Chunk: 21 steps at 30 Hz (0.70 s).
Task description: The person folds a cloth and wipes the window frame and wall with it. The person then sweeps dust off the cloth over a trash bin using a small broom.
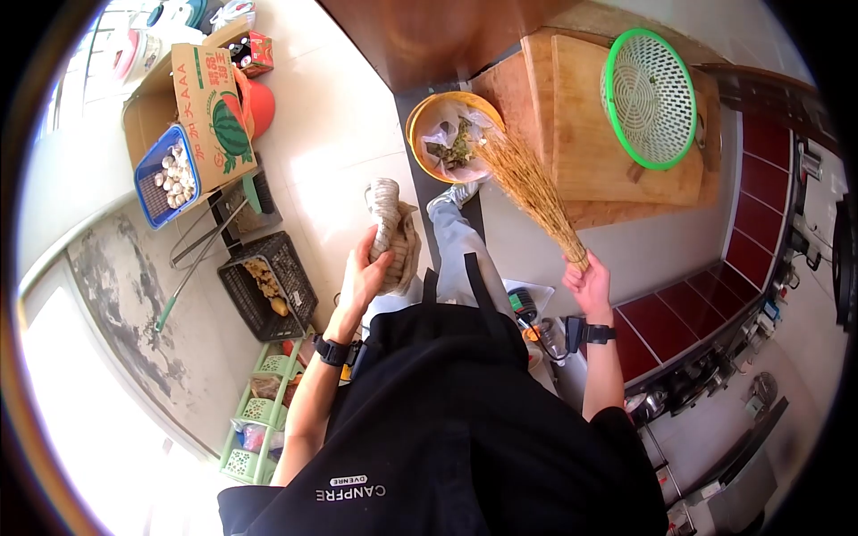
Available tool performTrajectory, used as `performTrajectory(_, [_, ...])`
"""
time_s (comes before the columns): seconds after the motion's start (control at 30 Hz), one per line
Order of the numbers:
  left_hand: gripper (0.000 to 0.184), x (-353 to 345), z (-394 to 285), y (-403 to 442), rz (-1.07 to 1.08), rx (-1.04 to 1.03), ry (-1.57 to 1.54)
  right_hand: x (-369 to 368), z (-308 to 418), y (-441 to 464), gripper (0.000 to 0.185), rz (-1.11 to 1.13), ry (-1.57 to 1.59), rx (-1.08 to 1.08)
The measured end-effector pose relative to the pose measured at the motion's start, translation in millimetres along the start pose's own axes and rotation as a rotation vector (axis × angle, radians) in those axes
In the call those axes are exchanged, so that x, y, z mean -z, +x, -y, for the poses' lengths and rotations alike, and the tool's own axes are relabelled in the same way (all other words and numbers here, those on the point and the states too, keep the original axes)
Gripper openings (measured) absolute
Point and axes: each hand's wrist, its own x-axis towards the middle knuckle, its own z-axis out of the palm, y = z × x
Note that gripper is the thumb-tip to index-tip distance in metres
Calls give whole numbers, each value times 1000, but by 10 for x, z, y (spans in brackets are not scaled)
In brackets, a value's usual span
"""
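Note:
My right hand (588,284) is closed round the narrow end of a straw hand broom (532,196). The broom slants up and left, its splayed bristles at the rim of a yellow bin (490,104). A pale plastic bag (431,154) lines the bin, with green and brown plant scraps (458,150) in it. My left hand (365,270) grips a bunched, ribbed beige cloth (393,234), its thumb lying against the folds. The cloth hangs apart from the bin, on its lower left. My shoe (454,196) stands just below the bin.
Large wooden boards (581,125) lean at the upper right with a green-rimmed colander (657,98). On the left are a watermelon carton (210,116), a blue basket of garlic (176,179), a black crate (268,284) and a green rack (264,411). A brown cabinet (429,36) stands behind the bin.

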Motion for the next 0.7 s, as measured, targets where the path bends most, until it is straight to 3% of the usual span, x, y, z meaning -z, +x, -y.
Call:
performTrajectory(0.1, [53,-128,-232,-33,32,20,81,48,64,-10,53,46,53,-27])
performTrajectory(0.3, [57,-310,-62,59,12,-70,38,-10,187,-47,55,141,162,-36])
performTrajectory(0.6, [54,-427,-202,77,54,-47,45,-90,299,-172,51,291,105,18])
performTrajectory(0.7, [53,-407,-317,64,76,-61,67,-203,280,-256,47,166,138,44])
